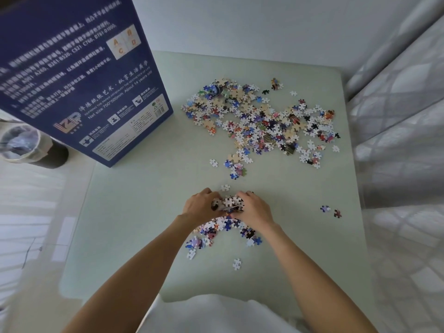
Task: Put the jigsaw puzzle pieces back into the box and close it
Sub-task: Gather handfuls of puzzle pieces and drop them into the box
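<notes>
Near the bench's front edge, both hands, left (200,205) and right (254,209), cup a heap of pieces (228,203) between curled fingers. Squeeze inward and lift slowly, or pieces spill. Most pieces (262,121) lie toward the back right corner; the box (79,75) stands at the left edge.

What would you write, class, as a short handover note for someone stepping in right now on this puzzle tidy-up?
Left hand and right hand: both cupped round a small heap of pieces near the table's front.
Blue box: standing at the far left; its opening is not visible.
Big scatter of pieces lies far right; loose pieces under the wrists, a few strays to the right.
Done: gathering begun.
Left: box everything, close it.
</notes>
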The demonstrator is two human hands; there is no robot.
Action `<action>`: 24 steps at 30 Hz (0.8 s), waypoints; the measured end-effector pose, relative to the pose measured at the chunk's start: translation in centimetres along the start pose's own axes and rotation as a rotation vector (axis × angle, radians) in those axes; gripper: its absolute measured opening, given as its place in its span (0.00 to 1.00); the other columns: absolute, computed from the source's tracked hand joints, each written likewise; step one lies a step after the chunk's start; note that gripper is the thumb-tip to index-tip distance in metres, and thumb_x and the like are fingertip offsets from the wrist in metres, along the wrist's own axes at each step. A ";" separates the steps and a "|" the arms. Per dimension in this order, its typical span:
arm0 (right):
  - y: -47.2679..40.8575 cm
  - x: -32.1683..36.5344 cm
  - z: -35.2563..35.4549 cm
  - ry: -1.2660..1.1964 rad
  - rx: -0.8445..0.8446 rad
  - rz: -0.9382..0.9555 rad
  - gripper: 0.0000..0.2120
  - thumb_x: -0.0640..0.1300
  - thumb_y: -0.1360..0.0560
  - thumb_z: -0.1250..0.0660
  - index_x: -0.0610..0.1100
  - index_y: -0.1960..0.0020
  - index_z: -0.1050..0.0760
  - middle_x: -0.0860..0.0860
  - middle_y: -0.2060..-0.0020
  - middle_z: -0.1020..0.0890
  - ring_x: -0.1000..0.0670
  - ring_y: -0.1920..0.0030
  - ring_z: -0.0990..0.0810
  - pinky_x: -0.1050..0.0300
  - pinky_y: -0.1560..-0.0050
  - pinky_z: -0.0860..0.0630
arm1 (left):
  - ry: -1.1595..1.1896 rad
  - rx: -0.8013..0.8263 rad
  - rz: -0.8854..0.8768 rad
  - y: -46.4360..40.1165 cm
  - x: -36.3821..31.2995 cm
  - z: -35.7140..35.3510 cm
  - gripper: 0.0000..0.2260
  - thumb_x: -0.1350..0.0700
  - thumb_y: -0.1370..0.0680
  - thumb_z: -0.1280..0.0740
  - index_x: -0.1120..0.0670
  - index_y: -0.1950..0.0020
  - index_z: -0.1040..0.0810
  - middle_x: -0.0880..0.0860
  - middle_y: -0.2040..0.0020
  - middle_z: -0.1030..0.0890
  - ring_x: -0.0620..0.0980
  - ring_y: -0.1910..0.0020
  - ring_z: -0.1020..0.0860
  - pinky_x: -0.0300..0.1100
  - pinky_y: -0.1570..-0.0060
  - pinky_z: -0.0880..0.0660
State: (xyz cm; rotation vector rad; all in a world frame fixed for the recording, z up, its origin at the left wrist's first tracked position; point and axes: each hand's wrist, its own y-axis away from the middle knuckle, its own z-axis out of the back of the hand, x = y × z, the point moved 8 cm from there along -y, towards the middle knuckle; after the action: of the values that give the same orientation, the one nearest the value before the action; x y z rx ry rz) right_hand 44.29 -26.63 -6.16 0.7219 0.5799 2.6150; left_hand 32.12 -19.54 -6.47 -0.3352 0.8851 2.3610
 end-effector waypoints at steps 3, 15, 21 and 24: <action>0.1 -0.1 0.5 -0.071 -0.020 -0.013 0.22 0.55 0.31 0.28 0.49 0.40 0.28 0.53 0.46 0.25 0.51 0.50 0.24 0.58 0.54 0.27 | -0.073 -0.026 0.003 0.0 0.2 0.6 0.21 0.38 0.27 0.34 0.48 0.40 0.26 0.49 0.46 0.22 0.50 0.48 0.23 0.41 0.54 0.28; 0.4 -0.5 0.3 -0.195 0.026 -0.097 0.29 0.53 0.30 0.28 0.41 0.35 0.29 0.45 0.44 0.21 0.45 0.46 0.23 0.54 0.50 0.28 | 0.002 -0.047 0.024 0.3 1.2 0.6 0.14 0.45 0.25 0.33 0.52 0.46 0.23 0.52 0.53 0.18 0.51 0.56 0.21 0.40 0.61 0.30; 0.8 -0.7 0.2 -0.177 0.049 -0.121 0.27 0.57 0.30 0.30 0.40 0.39 0.27 0.45 0.47 0.20 0.45 0.48 0.22 0.52 0.50 0.26 | 0.120 -0.018 -0.045 0.2 1.0 0.4 0.12 0.51 0.25 0.32 0.55 0.44 0.23 0.53 0.50 0.18 0.52 0.53 0.20 0.42 0.52 0.26; 1.1 -0.9 0.4 -0.192 0.030 -0.128 0.28 0.57 0.30 0.30 0.41 0.37 0.28 0.46 0.44 0.20 0.45 0.45 0.22 0.53 0.48 0.27 | 0.127 -0.022 -0.065 0.3 0.8 0.7 0.10 0.54 0.23 0.34 0.54 0.43 0.23 0.53 0.48 0.18 0.52 0.51 0.20 0.42 0.52 0.26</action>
State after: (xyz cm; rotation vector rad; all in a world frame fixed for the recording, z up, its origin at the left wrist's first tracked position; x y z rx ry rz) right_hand 44.99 -27.85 -5.74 0.9016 0.5885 2.3913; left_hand 31.30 -18.92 -6.12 -0.5200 0.8926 2.3114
